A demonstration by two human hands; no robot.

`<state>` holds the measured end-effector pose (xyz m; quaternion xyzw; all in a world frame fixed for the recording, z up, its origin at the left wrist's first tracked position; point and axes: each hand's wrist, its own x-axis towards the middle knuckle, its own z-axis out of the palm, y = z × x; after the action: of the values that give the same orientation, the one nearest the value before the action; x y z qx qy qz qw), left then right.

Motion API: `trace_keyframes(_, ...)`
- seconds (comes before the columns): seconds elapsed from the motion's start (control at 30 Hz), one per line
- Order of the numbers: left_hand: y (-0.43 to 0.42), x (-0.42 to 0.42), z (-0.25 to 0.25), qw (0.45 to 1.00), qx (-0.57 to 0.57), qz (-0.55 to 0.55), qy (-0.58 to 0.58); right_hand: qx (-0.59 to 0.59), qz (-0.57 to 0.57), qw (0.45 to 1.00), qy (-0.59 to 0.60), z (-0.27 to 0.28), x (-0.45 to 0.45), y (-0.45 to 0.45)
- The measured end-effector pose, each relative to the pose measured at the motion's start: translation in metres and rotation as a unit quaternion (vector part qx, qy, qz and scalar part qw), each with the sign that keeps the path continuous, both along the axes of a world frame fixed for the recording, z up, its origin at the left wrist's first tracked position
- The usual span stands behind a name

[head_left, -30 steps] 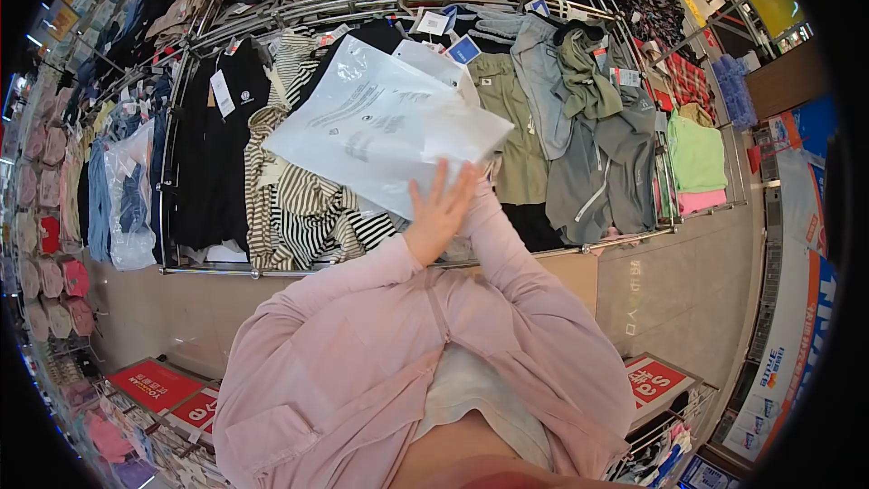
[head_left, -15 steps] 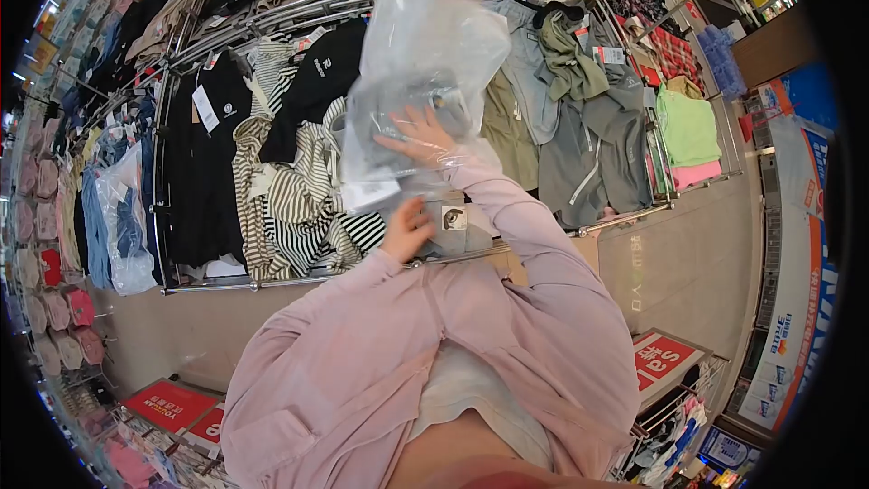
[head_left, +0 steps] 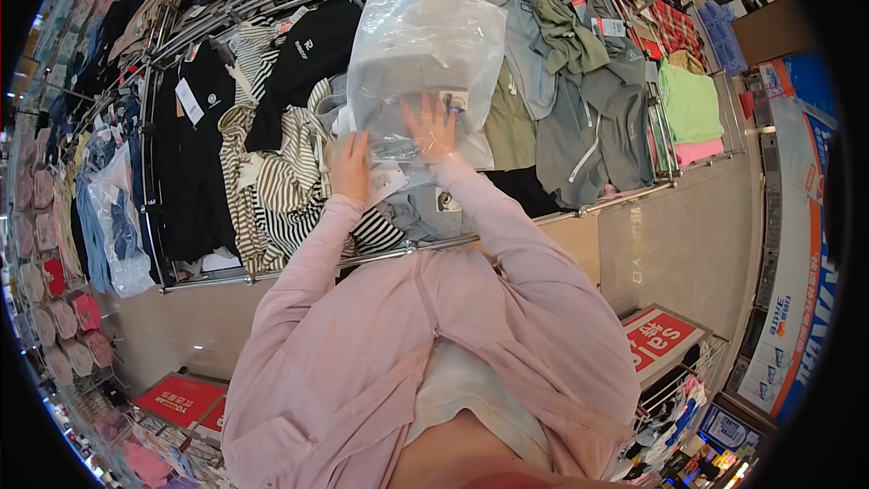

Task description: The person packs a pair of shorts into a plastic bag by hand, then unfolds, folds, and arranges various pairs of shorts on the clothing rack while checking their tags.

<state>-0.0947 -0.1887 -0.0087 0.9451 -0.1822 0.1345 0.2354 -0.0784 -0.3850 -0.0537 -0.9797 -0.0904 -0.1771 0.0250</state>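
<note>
A clear plastic bag (head_left: 421, 27) with folded grey clothing inside lies over the garments in the metal display bin. My right hand (head_left: 433, 134) rests flat at the lower part of the bag with its fingers spread; whether plastic covers it I cannot tell. At the bag's lower left corner is my left hand (head_left: 351, 170), its fingers stretched out along the edge. A white tag (head_left: 387, 183) sits just right of the left hand. Below the bag lies a grey garment (head_left: 412, 215) with a square label (head_left: 447, 200).
Striped tops (head_left: 285, 186) and a black garment (head_left: 312, 63) lie to the left; grey shorts (head_left: 593, 140) and an olive garment (head_left: 511, 122) to the right. A metal rail (head_left: 534, 223) runs along the bin's front. Red sale signs (head_left: 665, 340) stand near my right side.
The bag has settled flatter and straighter on the pile. My left hand has moved up and left to its lower corner. My right hand has moved slightly right.
</note>
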Motion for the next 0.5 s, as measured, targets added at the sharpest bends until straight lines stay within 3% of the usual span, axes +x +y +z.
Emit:
trace_keyframes(0.03,0.003,0.003,-0.007,0.998,-0.001,-0.029,0.054,0.043,-0.068,0.997,0.016,-0.002,0.012,-0.001)
trace_keyframes(0.07,-0.001,0.001,0.002,0.999,0.005,-0.031,0.023,0.086,-0.135,0.987,0.031,-0.002,0.027,-0.002)
trace_keyframes(0.2,-0.014,-0.026,0.029,0.995,-0.05,-0.076,0.043,0.195,-0.15,0.969,-0.022,0.017,0.084,-0.006)
trace_keyframes(0.27,-0.016,-0.044,0.034,0.993,-0.072,-0.079,0.055,0.077,-0.034,0.996,-0.014,0.033,0.102,-0.004)
trace_keyframes(0.3,-0.015,-0.051,0.036,0.99,-0.098,-0.078,0.068,0.081,-0.034,0.996,-0.016,0.035,0.105,-0.003)
trace_keyframes(0.37,-0.008,-0.07,0.031,0.99,-0.103,-0.068,0.073,-0.067,0.205,0.976,-0.019,0.033,0.104,-0.002)
trace_keyframes(0.43,-0.004,-0.078,0.036,0.989,-0.112,-0.053,0.081,-0.027,0.252,0.965,-0.068,0.033,0.107,0.001)
trace_keyframes(0.5,0.002,-0.08,0.064,0.963,-0.088,-0.084,0.239,0.013,0.299,0.948,-0.112,0.03,0.111,0.007)
